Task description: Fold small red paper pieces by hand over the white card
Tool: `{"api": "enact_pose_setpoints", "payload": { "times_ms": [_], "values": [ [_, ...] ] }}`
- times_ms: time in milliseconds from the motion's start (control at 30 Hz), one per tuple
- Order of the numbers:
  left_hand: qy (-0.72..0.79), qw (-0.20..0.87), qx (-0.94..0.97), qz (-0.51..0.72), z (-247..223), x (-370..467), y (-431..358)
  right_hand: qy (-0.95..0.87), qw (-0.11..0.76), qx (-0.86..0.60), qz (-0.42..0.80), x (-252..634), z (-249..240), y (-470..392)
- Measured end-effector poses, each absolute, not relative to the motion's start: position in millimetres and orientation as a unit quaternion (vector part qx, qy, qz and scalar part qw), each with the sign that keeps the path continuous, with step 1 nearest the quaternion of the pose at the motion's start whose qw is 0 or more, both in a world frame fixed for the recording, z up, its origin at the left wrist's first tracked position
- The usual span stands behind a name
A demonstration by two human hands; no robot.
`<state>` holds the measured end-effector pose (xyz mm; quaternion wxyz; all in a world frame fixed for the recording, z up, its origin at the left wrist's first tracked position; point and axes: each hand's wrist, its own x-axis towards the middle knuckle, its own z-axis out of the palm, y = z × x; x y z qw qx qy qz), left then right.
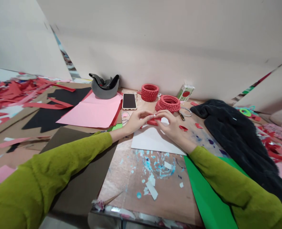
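Observation:
Over a white sheet (pixel 150 140), my left hand (pixel 138 121) and my right hand (pixel 168 124) meet with thumbs and fingertips pinched together. Between them is a small folded red paper piece (pixel 152 122), partly covered by the fingers. Just beyond the hands sit two red rings of folded paper, one stacked ring (pixel 150 93) at the back and a looser ring (pixel 168 103) nearer to my right hand. Small red paper scraps (pixel 183 128) lie to the right of my right hand.
Left are a phone (pixel 129 101), a grey cap (pixel 105 86), pink paper (pixel 93 111) and black sheets. Right are a small green-and-white box (pixel 186 92), a dark furry cloth (pixel 236 136) and a green sheet (pixel 203 184). White scraps (pixel 151 190) lie on the paint-stained table (pixel 122 171).

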<state>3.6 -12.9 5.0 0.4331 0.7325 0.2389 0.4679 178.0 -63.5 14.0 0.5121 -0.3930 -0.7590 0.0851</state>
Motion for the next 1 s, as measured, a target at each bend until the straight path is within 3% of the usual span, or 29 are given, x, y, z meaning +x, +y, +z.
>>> {"api": "enact_pose_setpoints", "payload": {
  "times_ms": [233, 533, 1000],
  "values": [
    [0.242, 0.415, 0.742, 0.469, 6.7, 2.9, -12.1, -0.721, 0.478, -0.483, 0.134, 181.4, 9.4, -59.6],
    [0.247, 0.468, 0.722, 0.446, 2.1, 4.3, -9.8, -0.707, 0.493, -0.48, 0.161, 182.2, 6.7, -57.0],
    [0.264, 0.444, 0.736, 0.438, 0.0, 2.9, -7.3, -0.714, 0.482, -0.486, 0.146, 180.2, 9.2, -58.2]
  ]
}}
